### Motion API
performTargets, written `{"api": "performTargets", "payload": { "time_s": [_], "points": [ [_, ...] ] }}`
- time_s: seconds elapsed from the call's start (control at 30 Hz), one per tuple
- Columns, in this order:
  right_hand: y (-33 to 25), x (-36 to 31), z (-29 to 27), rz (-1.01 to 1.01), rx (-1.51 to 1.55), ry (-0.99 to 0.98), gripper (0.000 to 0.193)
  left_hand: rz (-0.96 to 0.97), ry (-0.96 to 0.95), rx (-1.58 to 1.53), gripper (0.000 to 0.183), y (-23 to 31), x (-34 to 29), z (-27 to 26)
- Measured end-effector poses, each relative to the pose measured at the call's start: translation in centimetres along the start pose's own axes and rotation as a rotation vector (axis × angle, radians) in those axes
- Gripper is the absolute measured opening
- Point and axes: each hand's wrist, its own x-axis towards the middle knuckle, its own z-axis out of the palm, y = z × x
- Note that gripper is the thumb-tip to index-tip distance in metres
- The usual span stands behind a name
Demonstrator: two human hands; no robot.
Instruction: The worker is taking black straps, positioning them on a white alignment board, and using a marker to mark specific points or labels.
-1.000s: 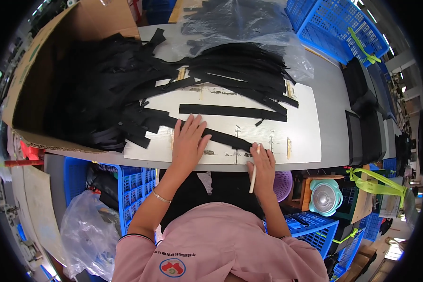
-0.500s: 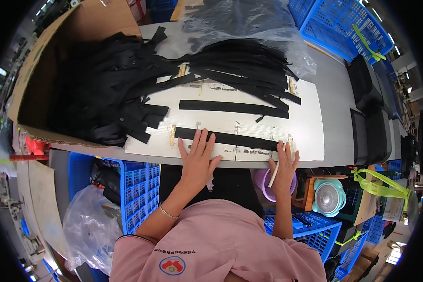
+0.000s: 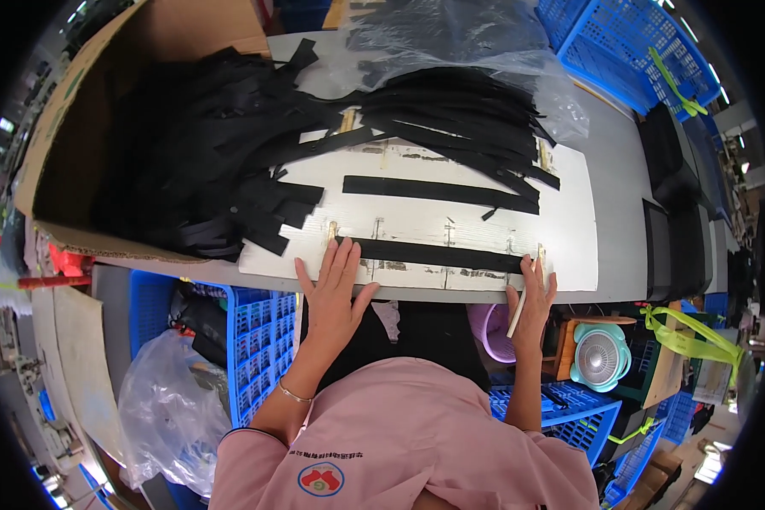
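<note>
My left hand (image 3: 331,293) lay flat and spread on the near black strap (image 3: 433,253); my right hand (image 3: 531,297), gripping a white stick (image 3: 517,313), pinned its other end on the white board (image 3: 569,246); aligning step, I judged; marking needs steadiness.

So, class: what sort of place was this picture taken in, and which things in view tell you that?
Probably a small workshop or factory bench for strap or fabric work. Heaps of black strips fill a cardboard box, one strip lies stretched on a marked white board, and blue plastic crates stand around.
</note>
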Motion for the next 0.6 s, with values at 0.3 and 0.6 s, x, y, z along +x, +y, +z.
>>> {"api": "performTargets", "payload": {
  "time_s": [0.3,0.6],
  "points": [
    [-7.7,4.0,-0.9,0.097,0.652,0.058,0.029,0.038,0.048,0.020,0.067,-0.3,-0.2,0.6],
    [-17.1,8.1,3.3,0.234,1.273,-0.208,0.019,0.046,0.081,0.078,0.064,-0.5,-0.2,1.2]
  ]
}}
